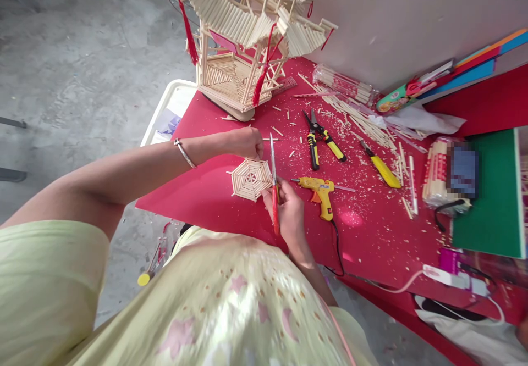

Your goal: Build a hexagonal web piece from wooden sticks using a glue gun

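A pair of scissors [274, 204] with red handles is in my right hand [291, 209], its blades pointing away from me. That hand's fingers also reach the edge of a small hexagonal panel [251, 179] made of thin wooden sticks in a web pattern. Beyond the panel, my left hand [249, 143] is closed low over the red tabletop. A thin stick [274, 139] shows just beside its fingers; whether they grip it I cannot tell.
A stick-built pavilion [233, 83] with red tassels stands at the back. To the right lie a yellow glue gun [319, 190], pliers-like cutters [319, 138], a yellow-handled knife [383, 171], scattered sticks [363, 118] and a bagged stick bundle [437, 173].
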`<action>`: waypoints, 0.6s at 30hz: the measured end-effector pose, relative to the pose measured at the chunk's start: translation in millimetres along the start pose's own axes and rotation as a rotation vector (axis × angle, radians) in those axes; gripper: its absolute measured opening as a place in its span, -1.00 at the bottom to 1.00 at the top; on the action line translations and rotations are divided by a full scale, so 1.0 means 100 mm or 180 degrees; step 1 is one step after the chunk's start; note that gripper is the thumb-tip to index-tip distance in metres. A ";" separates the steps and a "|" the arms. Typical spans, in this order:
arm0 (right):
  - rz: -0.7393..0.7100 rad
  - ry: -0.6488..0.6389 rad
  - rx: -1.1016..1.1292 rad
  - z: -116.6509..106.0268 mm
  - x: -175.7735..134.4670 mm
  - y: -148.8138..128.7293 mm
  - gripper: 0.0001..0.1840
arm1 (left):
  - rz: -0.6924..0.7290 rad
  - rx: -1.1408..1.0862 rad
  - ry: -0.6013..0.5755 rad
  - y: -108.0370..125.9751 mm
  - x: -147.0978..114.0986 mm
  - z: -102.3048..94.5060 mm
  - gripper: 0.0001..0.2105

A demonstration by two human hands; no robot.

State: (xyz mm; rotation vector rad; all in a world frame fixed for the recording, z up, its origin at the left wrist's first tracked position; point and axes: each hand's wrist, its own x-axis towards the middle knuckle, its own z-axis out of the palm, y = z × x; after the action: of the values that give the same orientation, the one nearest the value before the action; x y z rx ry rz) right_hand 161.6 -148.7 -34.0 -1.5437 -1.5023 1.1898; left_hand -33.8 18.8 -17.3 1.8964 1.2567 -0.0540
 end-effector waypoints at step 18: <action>0.0016 -0.0033 -0.0034 -0.02 -0.01 -0.05 -0.52 | 0.0123 -0.0100 0.0220 0.02 -0.09 0.03 -0.83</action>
State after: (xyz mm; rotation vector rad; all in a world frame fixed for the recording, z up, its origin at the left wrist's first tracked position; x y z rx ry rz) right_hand 161.5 -148.4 -28.8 -1.5514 -1.5147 1.1959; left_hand -35.0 10.0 -14.0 1.9089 1.2594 0.0517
